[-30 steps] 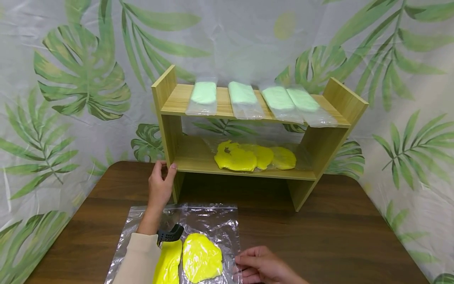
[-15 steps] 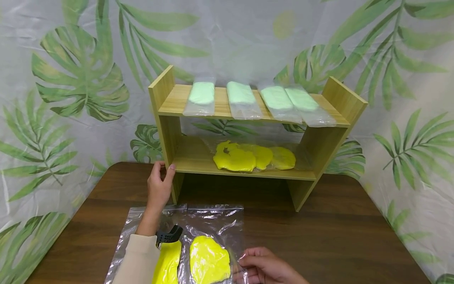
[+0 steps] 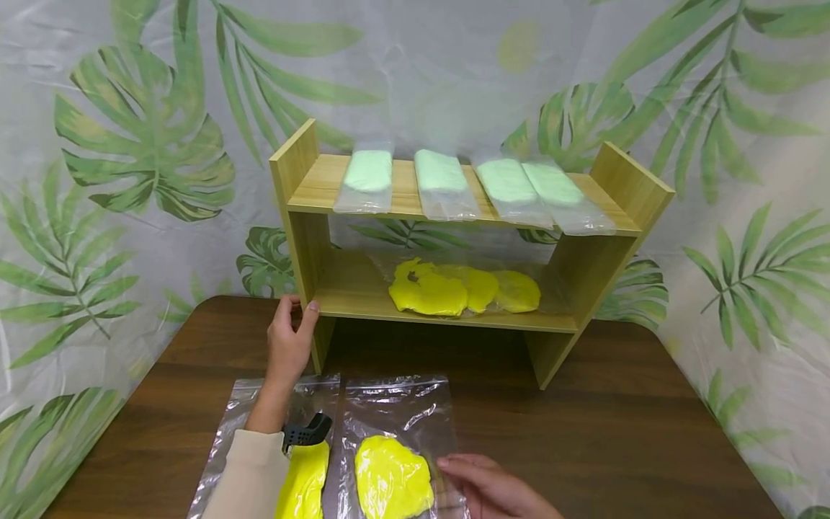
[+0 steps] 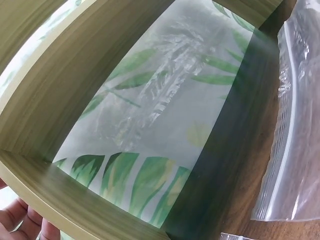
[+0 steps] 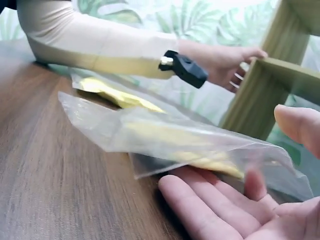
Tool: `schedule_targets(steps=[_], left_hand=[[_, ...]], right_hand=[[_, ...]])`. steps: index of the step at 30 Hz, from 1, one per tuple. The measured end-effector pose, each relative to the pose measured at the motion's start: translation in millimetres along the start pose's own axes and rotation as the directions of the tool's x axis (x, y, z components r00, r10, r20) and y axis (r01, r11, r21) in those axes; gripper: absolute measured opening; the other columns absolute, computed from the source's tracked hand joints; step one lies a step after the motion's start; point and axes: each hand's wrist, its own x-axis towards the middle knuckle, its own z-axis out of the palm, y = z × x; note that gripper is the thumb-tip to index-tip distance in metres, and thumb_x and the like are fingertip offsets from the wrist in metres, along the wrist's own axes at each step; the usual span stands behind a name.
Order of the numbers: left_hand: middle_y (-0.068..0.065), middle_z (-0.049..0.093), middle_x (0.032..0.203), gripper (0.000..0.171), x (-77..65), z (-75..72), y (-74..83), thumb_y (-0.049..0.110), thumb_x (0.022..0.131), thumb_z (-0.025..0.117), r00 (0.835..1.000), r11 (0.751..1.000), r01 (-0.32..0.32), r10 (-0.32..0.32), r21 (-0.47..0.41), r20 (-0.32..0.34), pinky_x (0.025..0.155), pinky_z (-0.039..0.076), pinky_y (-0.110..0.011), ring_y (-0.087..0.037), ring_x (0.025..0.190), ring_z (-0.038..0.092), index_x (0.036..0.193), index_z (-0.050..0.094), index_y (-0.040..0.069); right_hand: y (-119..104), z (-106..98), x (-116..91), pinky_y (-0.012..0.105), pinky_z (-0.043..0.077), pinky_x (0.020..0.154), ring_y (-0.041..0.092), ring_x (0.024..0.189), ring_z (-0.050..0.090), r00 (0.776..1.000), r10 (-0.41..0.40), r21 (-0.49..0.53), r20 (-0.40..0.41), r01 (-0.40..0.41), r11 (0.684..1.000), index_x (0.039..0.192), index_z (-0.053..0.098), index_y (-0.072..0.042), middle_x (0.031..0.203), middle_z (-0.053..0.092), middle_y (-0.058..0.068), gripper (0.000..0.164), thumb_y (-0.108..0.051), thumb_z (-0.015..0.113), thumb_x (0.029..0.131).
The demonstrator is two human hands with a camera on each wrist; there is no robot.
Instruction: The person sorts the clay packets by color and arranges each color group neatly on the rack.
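My left hand [image 3: 289, 339] grips the left side panel of the wooden shelf [image 3: 447, 321], thumb on its front edge and fingers around the outside. In the left wrist view its fingers [image 4: 27, 220] show behind the panel. My right hand [image 3: 493, 483] is at the right edge of a clear zip bag [image 3: 392, 476] with a flat yellow slab inside. Seen from the right wrist, straight fingers [image 5: 215, 205] lie under the bag's edge, and the thumb [image 5: 297, 122] stands apart above. Another zip bag with a yellow slab [image 3: 305, 479] lies under my left forearm, partly hidden.
On the upper shelf lie several clear bags with pale green slabs [image 3: 368, 171]. Overlapping bags with yellow slabs [image 3: 428, 288] rest on the middle board. A leaf-patterned cloth [image 3: 155, 137] hangs behind the dark wooden table [image 3: 603, 432].
The yellow-slab bag at my right hand has slid to the right, opening a gap beside the other bag. My right thumb and fingers have loosened from its edge. My left hand stays on the shelf.
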Motion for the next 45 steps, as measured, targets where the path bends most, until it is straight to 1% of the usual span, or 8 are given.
schedule_targets(steps=[6, 10, 14, 19, 27, 31, 37, 45], left_hand=[[-0.009, 0.06, 0.1, 0.031, -0.6, -1.6, 0.0, 0.035, 0.098, 0.054, 1.0, 1.0, -0.002, 0.002, -0.012, -0.007, 0.068, 0.041, -0.026, -0.018, 0.084, 0.053, 0.111, 0.054, 0.007], [-0.009, 0.059, 0.099, 0.031, -1.5, -1.5, -0.3, 0.036, 0.098, 0.054, 1.0, 1.0, -0.008, 0.008, -0.004, -0.006, 0.067, 0.04, -0.028, -0.018, 0.082, 0.052, 0.111, 0.054, 0.008], [-0.011, 0.06, 0.101, 0.032, -1.6, -0.7, 0.3, 0.037, 0.098, 0.054, 1.0, 1.0, -0.015, 0.015, -0.004, -0.003, 0.068, 0.039, -0.029, -0.02, 0.083, 0.051, 0.111, 0.054, 0.008], [-0.012, 0.06, 0.101, 0.032, -1.6, -0.1, 0.4, 0.035, 0.098, 0.055, 1.0, 1.0, -0.005, 0.005, -0.019, -0.002, 0.068, 0.039, -0.029, -0.021, 0.084, 0.052, 0.111, 0.053, 0.007], [-0.011, 0.06, 0.1, 0.031, -1.3, -0.2, -0.6, 0.035, 0.098, 0.055, 1.0, 1.0, -0.001, 0.001, -0.025, -0.005, 0.068, 0.039, -0.028, -0.022, 0.085, 0.053, 0.11, 0.054, 0.007], [-0.011, 0.06, 0.1, 0.031, -1.7, -0.9, -0.5, 0.035, 0.098, 0.055, 1.0, 1.0, -0.005, 0.005, -0.023, -0.007, 0.068, 0.039, -0.026, -0.025, 0.085, 0.053, 0.11, 0.053, 0.007], [-0.01, 0.06, 0.1, 0.032, -4.7, -4.0, -0.3, 0.036, 0.098, 0.055, 1.0, 1.0, 0.005, -0.005, -0.014, -0.011, 0.067, 0.04, -0.027, -0.02, 0.083, 0.053, 0.111, 0.054, 0.007], [-0.012, 0.059, 0.099, 0.032, -2.0, -1.1, 1.0, 0.035, 0.098, 0.054, 1.0, 1.0, -0.018, 0.018, -0.009, 0.004, 0.067, 0.04, -0.029, -0.024, 0.083, 0.052, 0.111, 0.053, 0.006]], right_hand=[[1, 7, 3, 0.026, 0.051, 0.086, 0.012, 0.095, 0.065, 0.997, -0.06, -0.212, -0.037, 0.051, 0.976, 0.114, 0.065, -0.004, 0.109, 0.068, 0.005, 0.026, -0.018, 0.046, 0.102], [2, 11, 4, 0.027, 0.048, 0.089, 0.012, 0.098, 0.062, 0.991, -0.084, -0.39, -0.109, 0.035, 0.92, 0.115, 0.064, 0.002, 0.107, 0.069, 0.003, 0.032, -0.022, 0.048, 0.101], [2, 14, 5, 0.029, 0.048, 0.088, 0.014, 0.094, 0.061, 0.978, -0.077, -0.489, -0.194, -0.028, 0.872, 0.112, 0.065, 0.004, 0.1, 0.07, 0.001, 0.035, -0.026, 0.052, 0.099], [2, 16, 4, 0.027, 0.052, 0.083, 0.011, 0.085, 0.064, 0.97, -0.057, -0.469, -0.237, -0.063, 0.881, 0.113, 0.065, 0.005, 0.097, 0.071, 0.004, 0.037, -0.026, 0.056, 0.097], [5, 17, 2, 0.026, 0.053, 0.078, 0.011, 0.085, 0.066, 0.979, -0.076, -0.387, -0.191, -0.004, 0.922, 0.117, 0.061, 0.006, 0.098, 0.071, 0.006, 0.033, -0.017, 0.059, 0.095], [5, 19, 1, 0.027, 0.053, 0.078, 0.013, 0.087, 0.066, 0.975, -0.1, -0.407, -0.198, 0.011, 0.913, 0.124, 0.053, 0.012, 0.103, 0.069, 0.009, 0.042, -0.015, 0.061, 0.094], [4, 16, 2, 0.022, 0.054, 0.067, 0.007, 0.07, 0.065, 0.975, -0.06, -0.451, -0.214, -0.044, 0.892, 0.128, 0.052, 0.009, 0.091, 0.071, 0.006, 0.044, -0.016, 0.062, 0.093], [2, 10, 11, 0.031, 0.054, 0.08, 0.017, 0.091, 0.067, 0.989, -0.133, -0.434, -0.064, 0.093, 0.896, 0.137, 0.038, 0.015, 0.118, 0.064, 0.019, 0.051, -0.006, 0.056, 0.095]])
